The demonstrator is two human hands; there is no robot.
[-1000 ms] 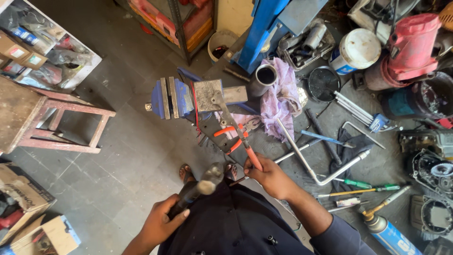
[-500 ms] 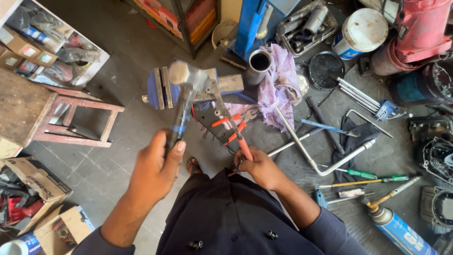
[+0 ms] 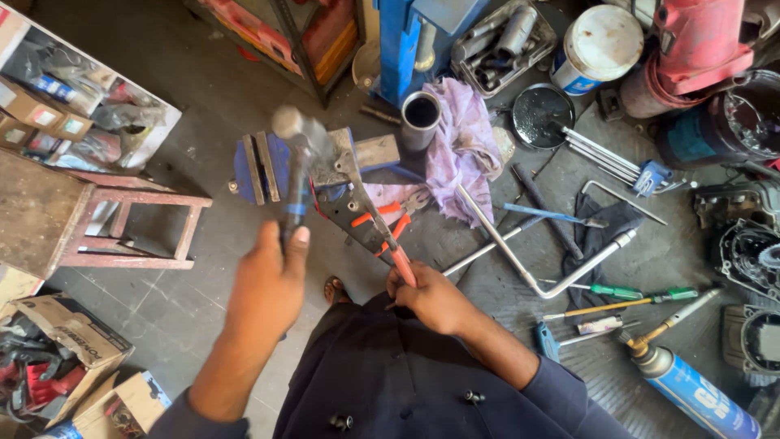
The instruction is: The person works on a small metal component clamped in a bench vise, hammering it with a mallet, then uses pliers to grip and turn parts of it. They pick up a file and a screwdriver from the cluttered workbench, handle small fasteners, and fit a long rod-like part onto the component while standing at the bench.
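Observation:
My left hand (image 3: 268, 289) grips the dark handle of a hammer (image 3: 294, 154); its blurred steel head is raised over the blue bench vise (image 3: 262, 167). My right hand (image 3: 429, 297) holds the orange-handled pliers (image 3: 382, 232), which clamp a dark flat metal piece (image 3: 341, 199) lying on the vise's grey anvil block. The hammer head hovers just left of that metal piece.
A wooden stool (image 3: 97, 211) stands at left. A purple rag (image 3: 463, 146), a metal cup (image 3: 421, 110), L-shaped wrenches (image 3: 528, 260), screwdrivers (image 3: 626, 293), a blue spray can (image 3: 691, 390) and a white paint bucket (image 3: 597, 41) lie to the right. Cardboard boxes (image 3: 65, 358) sit lower left.
My left hand has swung the hammer up from beside my lap to above the vise. The right hand stays on the pliers.

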